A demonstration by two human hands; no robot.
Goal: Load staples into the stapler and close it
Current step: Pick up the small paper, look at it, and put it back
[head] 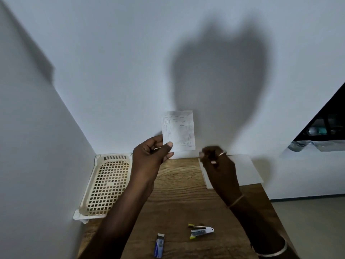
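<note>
My left hand (152, 156) holds up a small white paper card (178, 130) dotted with many staples, pinched at its lower left corner. My right hand (217, 162) hovers just right of the card with its fingers curled in; I cannot tell whether anything is between them. A small stapler (200, 230) with yellow-green tips lies open on the wooden table (177, 184) near the front edge. The blue staple box (159, 245) lies to its left, its tray pulled partly out.
A cream perforated plastic basket (107, 186) stands against the left wall. White paper sheets (244, 170) lie at the table's back right, partly behind my right hand. White walls close off the back and left; the floor drops away to the right.
</note>
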